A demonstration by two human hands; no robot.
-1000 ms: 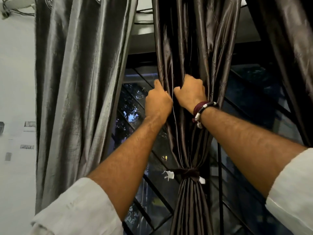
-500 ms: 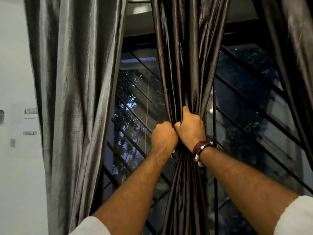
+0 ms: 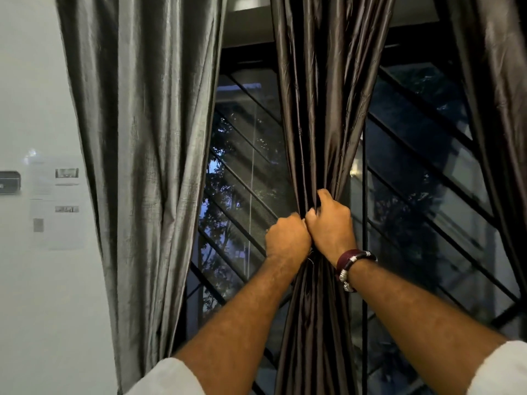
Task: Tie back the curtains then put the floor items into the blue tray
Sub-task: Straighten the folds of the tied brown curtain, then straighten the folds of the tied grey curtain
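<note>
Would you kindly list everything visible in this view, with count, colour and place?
grey curtain: one, silver-grey, hanging loose at left
dark curtain: one, dark brown, centre, bunched
right curtain: one, dark, right edge
window grille: one, black diagonal bars, behind the curtains
wall: one, white, left, bearing papers
bracelet: one, maroon and silver, right wrist
sleeves: two, white, bottom corners
left hand: grips dark curtain
right hand: grips dark curtain

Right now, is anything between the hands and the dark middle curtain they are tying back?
Nothing visible. The left hand and right hand both grip the gathered dark curtain directly, side by side and touching. The grey curtain hangs apart on the left, clear of them.
</note>
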